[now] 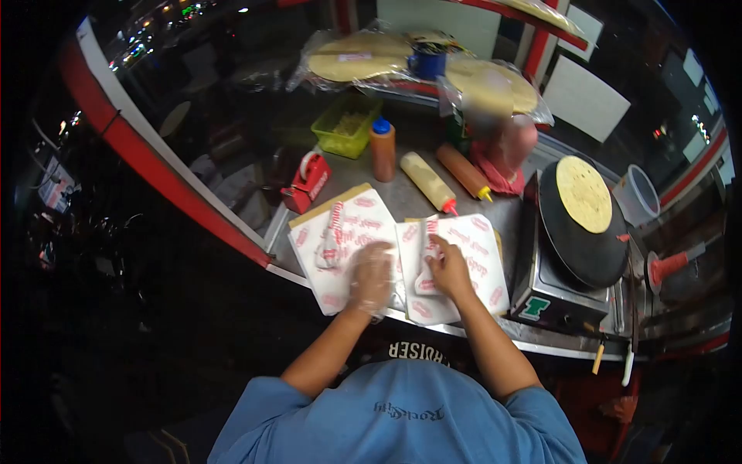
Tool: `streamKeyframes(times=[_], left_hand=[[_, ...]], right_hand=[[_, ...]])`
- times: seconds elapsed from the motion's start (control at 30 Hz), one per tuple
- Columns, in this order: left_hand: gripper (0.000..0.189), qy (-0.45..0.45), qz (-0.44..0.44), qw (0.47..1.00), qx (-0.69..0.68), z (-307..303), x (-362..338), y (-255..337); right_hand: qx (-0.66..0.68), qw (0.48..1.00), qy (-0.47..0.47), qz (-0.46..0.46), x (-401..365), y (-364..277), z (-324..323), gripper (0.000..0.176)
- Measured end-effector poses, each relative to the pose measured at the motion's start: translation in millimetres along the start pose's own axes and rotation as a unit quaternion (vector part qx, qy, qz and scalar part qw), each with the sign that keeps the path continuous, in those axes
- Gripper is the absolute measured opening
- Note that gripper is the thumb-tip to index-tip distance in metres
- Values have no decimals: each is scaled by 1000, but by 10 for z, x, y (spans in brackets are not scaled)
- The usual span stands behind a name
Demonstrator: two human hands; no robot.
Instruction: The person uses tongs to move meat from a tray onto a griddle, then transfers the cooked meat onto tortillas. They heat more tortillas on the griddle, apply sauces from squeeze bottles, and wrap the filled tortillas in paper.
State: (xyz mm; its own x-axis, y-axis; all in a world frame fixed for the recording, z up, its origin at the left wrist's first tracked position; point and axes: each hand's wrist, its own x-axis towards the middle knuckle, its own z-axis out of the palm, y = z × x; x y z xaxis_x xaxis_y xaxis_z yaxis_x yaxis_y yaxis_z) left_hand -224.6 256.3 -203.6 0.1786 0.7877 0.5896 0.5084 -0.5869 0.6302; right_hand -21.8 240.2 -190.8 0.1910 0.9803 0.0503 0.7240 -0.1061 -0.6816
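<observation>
My left hand (373, 276), in a clear plastic glove, is over the right part of the left stack of printed white paper sheets (311, 274). Its fingers are smeared and partly hidden. On that stack lies a folded piece of red-printed paper (332, 243). My right hand (451, 267) looks bare. Its thumb and fingers grip a narrow folded paper wrapper (425, 284) on top of the right paper stack (485, 272). Whether anything is inside the wrapper is hidden.
Sauce bottles (383, 155) and a green tub (348, 131) stand behind the papers, beside a red tape dispenser (308, 184). At right, a flatbread (583, 193) lies on a black griddle (568, 251). Knife handles (627, 370) overhang the counter edge. Bagged flatbreads (359, 58) sit on the back shelf.
</observation>
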Motion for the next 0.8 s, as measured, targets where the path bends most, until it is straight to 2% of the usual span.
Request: streamKeyframes(times=[0.07,0.1,0.17,0.2,0.27,0.3,0.37,0.4,0.43,0.47,0.53,0.6,0.63,0.67,0.7,0.77,0.8], left_hand=[[28,61,-84,993,56,-382,74,-354],[35,54,-184,980,42,-536,146,-478],[55,1,-177,982,63,-538,125,-1094],[55,-1,-174,983,62,-549,209,-1099],[81,-113,-151,974,125,-564,340,-1066],[81,-124,-146,974,120,-557,339,-1116],[100,-153,-121,964,181,-522,330,-1235],[103,-194,-141,960,147,-662,418,-1135],[101,-229,-144,946,177,-723,467,-1127],[94,-216,-139,945,200,-759,461,-1132],[88,-208,-129,944,219,-840,384,-1000],[70,-102,26,972,209,-870,283,-730],[55,-125,-81,988,-38,-778,101,-661],[51,-164,-22,985,-40,-808,46,-389],[49,-209,-103,955,-183,-702,-83,-261],[53,-275,-96,948,-127,-501,-285,-237],[58,-281,-78,952,-96,-467,-277,-202]], right_hand=[[43,997,-4,-70,62,-203,304,50],[69,992,4,-103,118,-355,493,50],[51,993,19,-104,249,-698,858,46],[99,992,-13,-79,264,-885,950,46],[100,984,15,-149,157,-1118,925,48],[106,979,24,-172,97,-1167,887,48],[95,978,35,-183,22,-955,712,48],[53,982,79,-163,-10,-792,565,48],[19,985,123,-119,-38,-612,341,46],[-33,978,190,-78,5,-279,180,47],[-200,935,293,24,30,185,-225,52],[-228,929,244,161,22,450,-506,59],[-230,926,202,222,34,536,-584,60],[-258,922,164,238,35,504,-613,58],[-285,916,127,252,55,433,-608,56],[-203,938,118,257,75,378,-557,47],[-192,949,148,200,17,444,-475,41]])
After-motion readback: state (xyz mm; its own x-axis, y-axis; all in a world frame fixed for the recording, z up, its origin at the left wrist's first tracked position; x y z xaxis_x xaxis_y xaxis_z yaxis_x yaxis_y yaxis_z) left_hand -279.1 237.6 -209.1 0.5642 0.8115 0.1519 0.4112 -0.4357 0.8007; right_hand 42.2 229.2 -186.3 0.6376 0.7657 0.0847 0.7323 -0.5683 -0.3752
